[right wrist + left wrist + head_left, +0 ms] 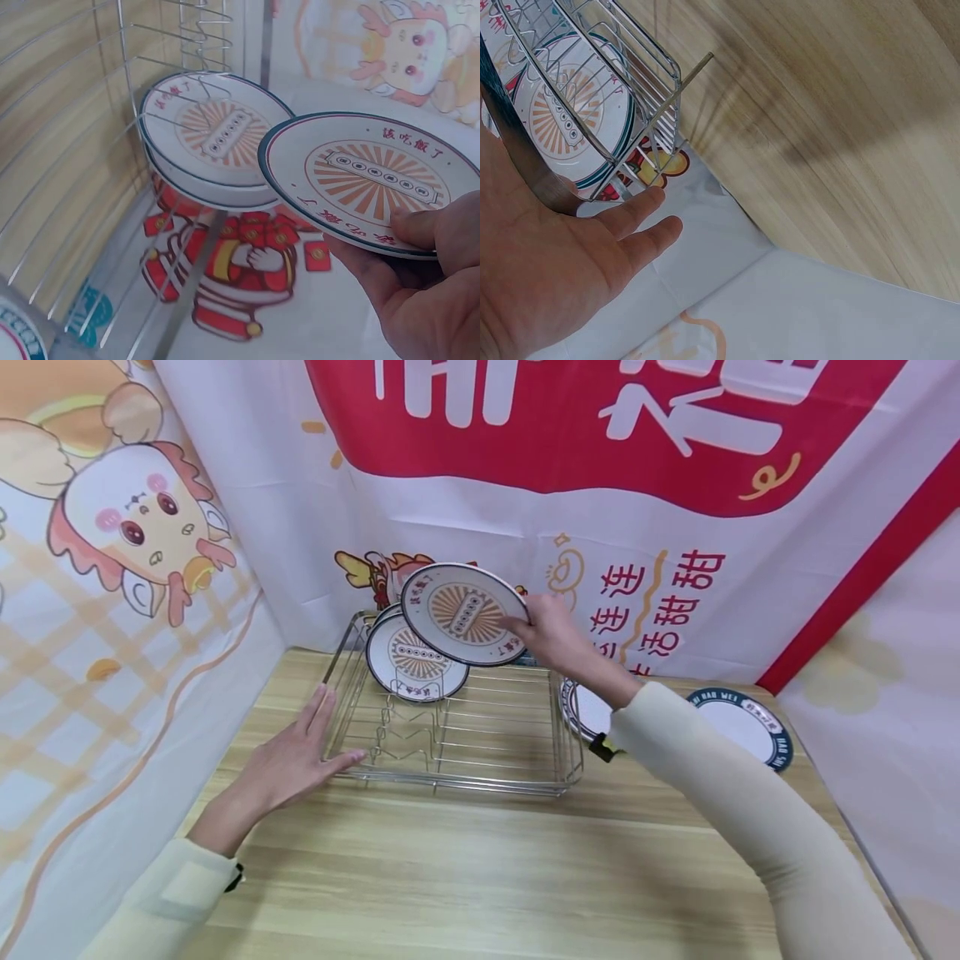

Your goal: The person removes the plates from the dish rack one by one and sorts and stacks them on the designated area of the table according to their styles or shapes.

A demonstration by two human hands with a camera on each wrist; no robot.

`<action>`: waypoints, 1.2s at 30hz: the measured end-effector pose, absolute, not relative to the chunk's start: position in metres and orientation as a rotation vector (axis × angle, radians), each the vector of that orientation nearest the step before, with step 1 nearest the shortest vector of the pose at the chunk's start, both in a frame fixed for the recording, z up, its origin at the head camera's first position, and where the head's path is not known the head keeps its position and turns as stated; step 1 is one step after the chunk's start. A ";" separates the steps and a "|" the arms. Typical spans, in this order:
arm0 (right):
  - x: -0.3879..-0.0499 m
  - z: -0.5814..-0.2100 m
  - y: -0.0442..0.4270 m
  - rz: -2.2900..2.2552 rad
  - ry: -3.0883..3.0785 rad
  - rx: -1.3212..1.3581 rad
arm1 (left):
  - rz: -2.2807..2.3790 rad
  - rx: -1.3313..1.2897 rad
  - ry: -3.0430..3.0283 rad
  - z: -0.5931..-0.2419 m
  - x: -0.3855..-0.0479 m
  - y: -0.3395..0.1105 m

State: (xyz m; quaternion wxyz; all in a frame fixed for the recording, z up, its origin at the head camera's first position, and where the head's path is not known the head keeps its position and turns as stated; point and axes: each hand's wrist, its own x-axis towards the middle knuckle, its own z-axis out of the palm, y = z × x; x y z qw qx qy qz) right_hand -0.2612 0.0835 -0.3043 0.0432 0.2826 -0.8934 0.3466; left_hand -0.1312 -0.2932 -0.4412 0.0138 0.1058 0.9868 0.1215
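The right hand (553, 631) pinches a plate (450, 602) at its edge, thumb on the face, fingers beneath; the plate is tilted above the rack (465, 783), overlapping in the head view two leaning plates (401, 675) in the rack's back left part; the left hand (295, 758) has its fingers straight and spread, gripping nothing, against the rack's left end; the rack stands on the table (465, 877), a teal-rimmed dish (738, 731) to its right.

- A wooden table (465, 868), pale and grained
- A white back cloth (480, 502) with a red panel (555, 452) (its white characters (459, 402) cut off above)
- A left cloth (82, 710) showing a cartoon creature (138, 514)
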 end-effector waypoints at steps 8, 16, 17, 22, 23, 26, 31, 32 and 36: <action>-0.241 -0.297 0.136 0.981 -2.711 0.694 | 0.380 0.326 3.070 -0.441 -0.132 -0.293; -0.215 -0.300 0.187 1.040 -2.757 0.510 | 0.380 0.317 3.071 -0.440 -0.131 -0.294; -0.211 -0.301 0.193 1.053 -2.773 0.490 | 0.381 0.318 3.072 -0.440 -0.132 -0.294; -0.192 -0.309 0.224 1.057 -2.819 0.404 | 0.385 0.328 3.072 -0.441 -0.133 -0.294; -0.188 -0.311 0.231 1.055 -2.821 0.389 | 0.385 0.329 3.073 -0.441 -0.133 -0.294; -0.177 -0.317 0.249 0.987 -2.786 0.359 | 0.383 0.333 3.079 -0.441 -0.134 -0.295; -0.161 -0.328 0.280 0.825 -2.720 0.297 | 0.385 0.340 3.082 -0.441 -0.135 -0.295; -0.158 -0.330 0.286 0.808 -2.709 0.296 | 0.385 0.340 3.082 -0.441 -0.135 -0.295; -0.146 -0.343 0.307 0.779 -2.698 0.297 | 0.391 0.344 3.080 -0.441 -0.134 -0.295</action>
